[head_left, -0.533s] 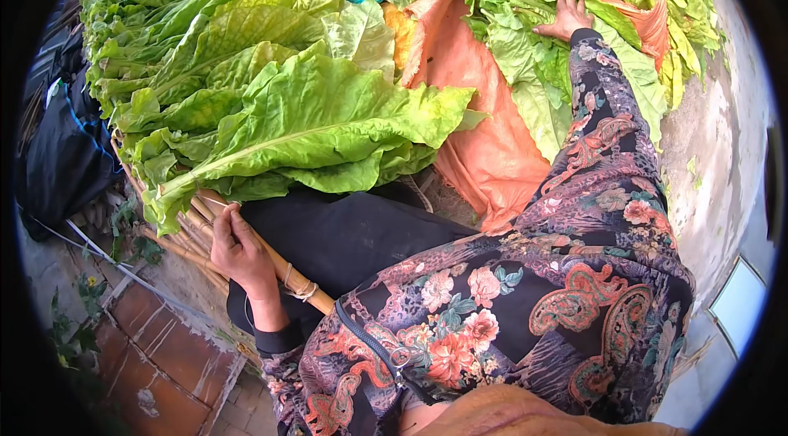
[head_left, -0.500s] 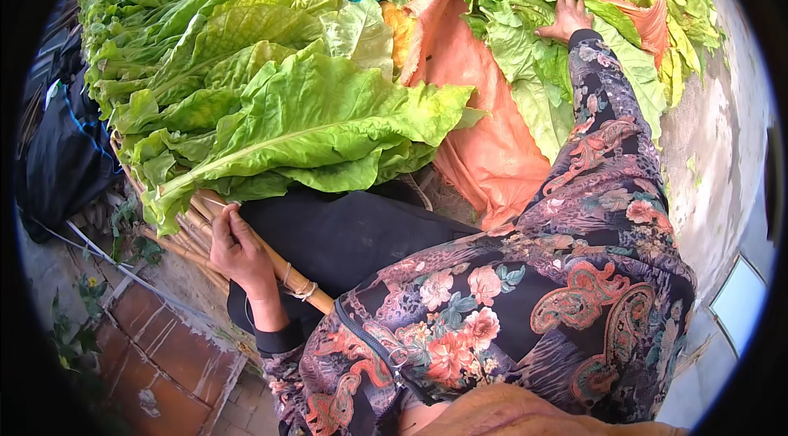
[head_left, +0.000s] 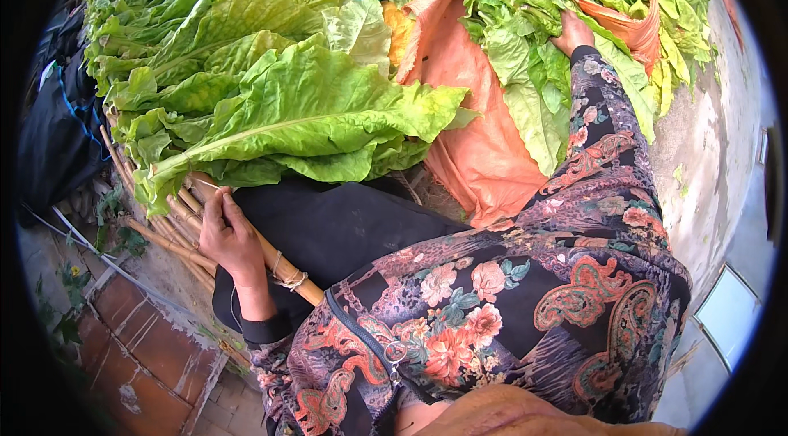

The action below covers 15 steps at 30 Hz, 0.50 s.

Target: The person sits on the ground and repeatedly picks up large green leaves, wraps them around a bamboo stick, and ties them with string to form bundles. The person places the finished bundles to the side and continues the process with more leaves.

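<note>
The left hand (head_left: 228, 237) is closing loosely around a wooden stick (head_left: 271, 259), fingers curled over it near a knot of pale string (head_left: 289, 278); the stick is lying under the stems of the big strung leaves (head_left: 271, 107). The right hand (head_left: 572, 30) is reaching into the loose leaf pile (head_left: 533, 17) in the orange sack (head_left: 476, 140), right of the strung leaves; its fingers are buried, so I cannot tell their spread. More sticks (head_left: 156, 231) are lying left of the left hand.
</note>
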### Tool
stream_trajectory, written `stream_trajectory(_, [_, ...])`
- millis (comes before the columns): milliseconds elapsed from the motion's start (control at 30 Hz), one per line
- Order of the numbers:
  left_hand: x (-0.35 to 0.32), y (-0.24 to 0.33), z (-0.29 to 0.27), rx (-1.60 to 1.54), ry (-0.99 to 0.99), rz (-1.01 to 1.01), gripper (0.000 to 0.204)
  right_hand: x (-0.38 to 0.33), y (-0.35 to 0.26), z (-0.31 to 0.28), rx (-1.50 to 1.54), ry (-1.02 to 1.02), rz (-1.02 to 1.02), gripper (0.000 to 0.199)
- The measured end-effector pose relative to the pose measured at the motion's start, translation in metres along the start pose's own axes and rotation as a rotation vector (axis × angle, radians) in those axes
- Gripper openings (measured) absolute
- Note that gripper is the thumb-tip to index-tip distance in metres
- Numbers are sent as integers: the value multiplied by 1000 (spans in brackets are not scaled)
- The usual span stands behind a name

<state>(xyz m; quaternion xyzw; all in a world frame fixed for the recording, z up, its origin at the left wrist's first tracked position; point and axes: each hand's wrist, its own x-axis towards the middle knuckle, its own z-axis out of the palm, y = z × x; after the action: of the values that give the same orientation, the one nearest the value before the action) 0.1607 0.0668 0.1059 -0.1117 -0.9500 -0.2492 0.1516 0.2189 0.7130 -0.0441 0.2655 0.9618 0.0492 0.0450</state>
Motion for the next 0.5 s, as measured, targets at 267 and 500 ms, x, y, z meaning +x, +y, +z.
stream_trajectory(267, [-6, 1, -4, -41, 33, -48, 14, -143, -33, 18, -76, -22, -312, 55])
stream_trajectory(500, [0, -1, 1, -39, -17, 36, 14, -236, -157, 102, -114, -428, -118, 104])
